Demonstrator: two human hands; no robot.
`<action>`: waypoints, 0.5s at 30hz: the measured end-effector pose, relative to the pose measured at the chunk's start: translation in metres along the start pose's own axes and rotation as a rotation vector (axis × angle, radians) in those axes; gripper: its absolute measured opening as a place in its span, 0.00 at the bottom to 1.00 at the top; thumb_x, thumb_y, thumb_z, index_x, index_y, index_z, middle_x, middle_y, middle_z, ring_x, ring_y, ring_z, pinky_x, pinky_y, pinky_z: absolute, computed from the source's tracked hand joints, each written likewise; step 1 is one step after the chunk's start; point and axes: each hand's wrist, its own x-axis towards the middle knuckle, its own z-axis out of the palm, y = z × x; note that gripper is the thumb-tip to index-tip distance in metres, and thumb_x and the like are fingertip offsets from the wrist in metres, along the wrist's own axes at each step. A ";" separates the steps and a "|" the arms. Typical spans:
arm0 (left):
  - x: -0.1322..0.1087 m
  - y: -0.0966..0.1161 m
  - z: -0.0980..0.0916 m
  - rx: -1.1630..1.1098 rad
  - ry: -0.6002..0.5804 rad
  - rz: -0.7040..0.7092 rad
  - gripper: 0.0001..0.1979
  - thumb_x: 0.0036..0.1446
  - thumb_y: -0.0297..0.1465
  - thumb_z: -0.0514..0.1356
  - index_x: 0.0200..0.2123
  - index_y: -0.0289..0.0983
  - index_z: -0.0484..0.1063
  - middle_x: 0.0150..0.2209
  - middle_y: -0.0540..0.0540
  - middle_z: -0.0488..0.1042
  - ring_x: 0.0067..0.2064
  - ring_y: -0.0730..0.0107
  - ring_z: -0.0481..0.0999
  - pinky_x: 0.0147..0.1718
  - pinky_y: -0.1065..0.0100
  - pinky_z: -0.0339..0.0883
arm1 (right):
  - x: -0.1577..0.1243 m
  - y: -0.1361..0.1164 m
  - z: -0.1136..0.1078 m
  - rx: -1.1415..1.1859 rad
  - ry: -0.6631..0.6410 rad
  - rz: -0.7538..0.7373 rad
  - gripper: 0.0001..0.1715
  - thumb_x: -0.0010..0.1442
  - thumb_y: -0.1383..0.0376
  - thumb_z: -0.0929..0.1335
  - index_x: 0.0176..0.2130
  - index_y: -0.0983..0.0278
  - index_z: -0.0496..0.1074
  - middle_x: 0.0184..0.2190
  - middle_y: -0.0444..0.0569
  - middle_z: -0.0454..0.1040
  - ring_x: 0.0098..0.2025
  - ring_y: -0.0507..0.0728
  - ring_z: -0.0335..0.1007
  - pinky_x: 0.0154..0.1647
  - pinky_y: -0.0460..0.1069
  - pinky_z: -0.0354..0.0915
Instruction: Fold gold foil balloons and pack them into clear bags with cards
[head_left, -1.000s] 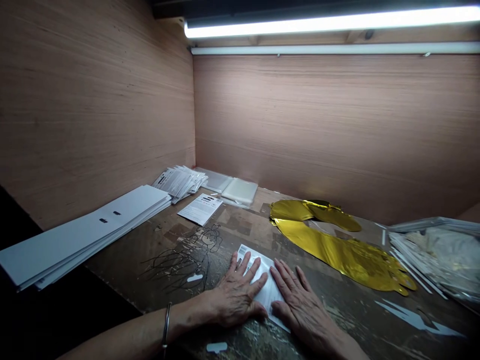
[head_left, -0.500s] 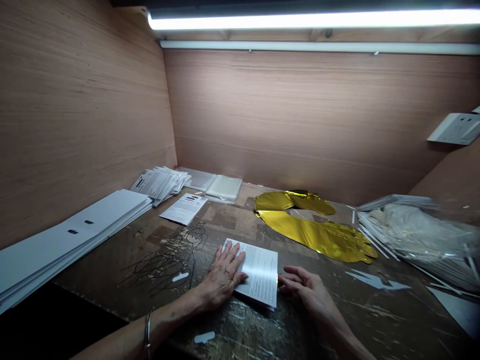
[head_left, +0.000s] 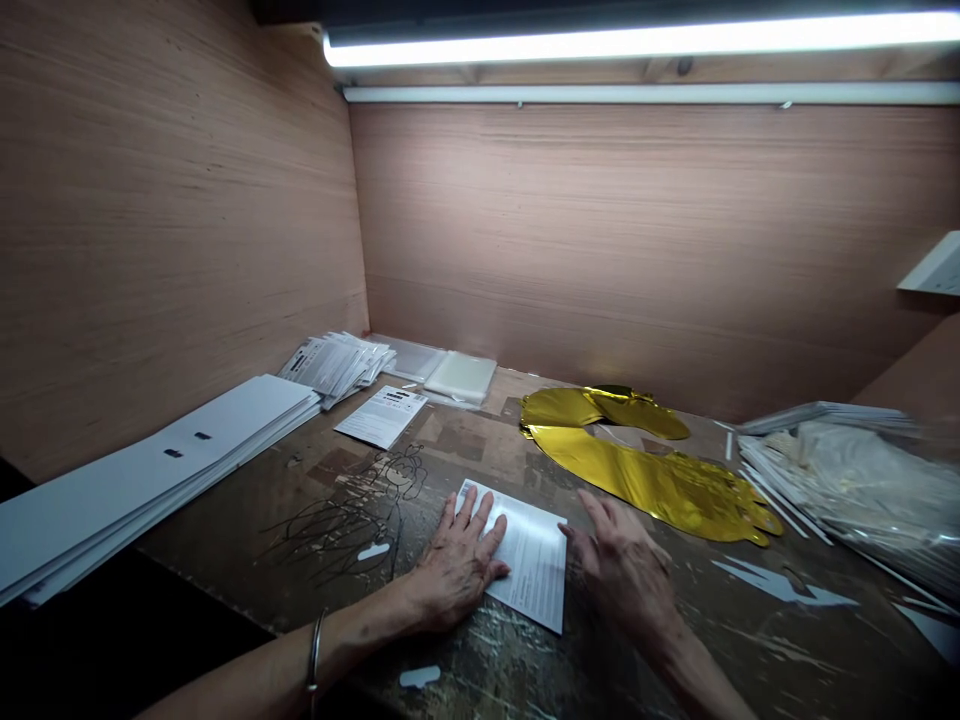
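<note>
Left hand (head_left: 459, 560): palm down, fingers spread and laid flat on the left half of a printed paper sheet (head_left: 536, 565); forearm enters from the lower left, with a thin bangle (head_left: 313, 655) at the wrist.

Right hand (head_left: 626, 570): palm down, fingers extended and loosely apart, holding nothing; set just beside the sheet's right edge. Whether it touches the paper cannot be told.

Printed paper sheet: lies flat on the worn worktable (head_left: 465, 455), near its front edge, between the two hands.

Gold foil piece (head_left: 652, 475): flat on the table, beyond the right hand.

Stack of white cards (head_left: 150, 470): far left.

Single leaflet (head_left: 380, 415), leaflet pile (head_left: 337, 362), clear bags (head_left: 459, 378): back left corner.

Plastic-wrapped bundle (head_left: 862, 475): far right.
</note>
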 end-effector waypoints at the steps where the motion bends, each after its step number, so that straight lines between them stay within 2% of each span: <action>1: 0.000 0.000 0.000 -0.014 0.007 0.002 0.24 0.54 0.40 0.45 0.53 0.38 0.51 0.57 0.39 0.42 0.57 0.53 0.32 0.51 0.50 0.31 | 0.004 0.000 0.000 -0.047 0.003 -0.093 0.21 0.49 0.60 0.60 0.44 0.62 0.63 0.42 0.52 0.64 0.44 0.60 0.57 0.42 0.52 0.55; 3: -0.001 0.000 0.001 -0.069 0.030 0.004 0.23 0.53 0.39 0.47 0.52 0.38 0.53 0.56 0.40 0.44 0.57 0.54 0.33 0.51 0.51 0.31 | 0.010 0.001 0.004 -0.016 -0.147 -0.225 0.22 0.48 0.61 0.62 0.44 0.61 0.62 0.43 0.50 0.62 0.44 0.57 0.57 0.42 0.49 0.56; 5: 0.000 -0.002 -0.001 -0.180 0.095 -0.033 0.23 0.50 0.38 0.51 0.50 0.37 0.56 0.56 0.39 0.44 0.57 0.55 0.35 0.52 0.53 0.34 | 0.013 0.004 0.010 0.054 -0.302 -0.247 0.20 0.46 0.62 0.63 0.42 0.61 0.62 0.40 0.48 0.61 0.41 0.55 0.59 0.39 0.47 0.57; 6: 0.001 -0.004 -0.004 -0.261 0.159 -0.086 0.24 0.49 0.37 0.53 0.49 0.36 0.57 0.56 0.39 0.44 0.57 0.56 0.38 0.52 0.55 0.37 | 0.013 0.005 0.013 0.080 -0.339 -0.235 0.19 0.45 0.62 0.63 0.41 0.61 0.62 0.39 0.48 0.60 0.40 0.54 0.59 0.38 0.46 0.57; 9: 0.004 -0.009 -0.016 -0.613 0.401 -0.387 0.24 0.45 0.33 0.56 0.47 0.33 0.57 0.53 0.36 0.52 0.53 0.59 0.54 0.47 0.62 0.52 | 0.011 0.007 0.019 0.128 -0.364 -0.197 0.19 0.46 0.63 0.62 0.41 0.61 0.60 0.38 0.47 0.59 0.39 0.54 0.59 0.38 0.46 0.57; 10: 0.005 -0.011 -0.021 -0.765 0.427 -0.506 0.25 0.44 0.33 0.57 0.47 0.32 0.56 0.50 0.36 0.58 0.48 0.59 0.61 0.43 0.63 0.58 | 0.010 0.008 0.020 0.137 -0.365 -0.193 0.20 0.46 0.63 0.62 0.42 0.61 0.60 0.39 0.47 0.59 0.40 0.54 0.59 0.39 0.46 0.57; 12: 0.007 -0.012 -0.028 -1.062 0.345 -0.705 0.27 0.39 0.29 0.59 0.45 0.30 0.56 0.39 0.39 0.67 0.35 0.62 0.70 0.31 0.64 0.64 | 0.009 0.009 0.021 0.153 -0.371 -0.188 0.22 0.46 0.63 0.61 0.44 0.61 0.59 0.40 0.48 0.59 0.41 0.54 0.59 0.39 0.47 0.57; 13: 0.009 -0.013 -0.031 -1.183 0.277 -0.751 0.27 0.35 0.26 0.59 0.43 0.29 0.58 0.33 0.41 0.69 0.30 0.64 0.70 0.25 0.66 0.64 | 0.010 0.010 0.022 0.156 -0.364 -0.185 0.24 0.45 0.63 0.62 0.45 0.61 0.58 0.40 0.49 0.59 0.41 0.55 0.58 0.40 0.47 0.56; 15: 0.012 -0.012 -0.033 -1.349 0.191 -0.714 0.22 0.30 0.21 0.58 0.36 0.29 0.63 0.25 0.46 0.70 0.23 0.68 0.69 0.20 0.70 0.62 | 0.016 0.013 0.021 0.147 -0.321 -0.167 0.30 0.42 0.63 0.63 0.47 0.63 0.58 0.43 0.51 0.58 0.45 0.57 0.56 0.43 0.49 0.55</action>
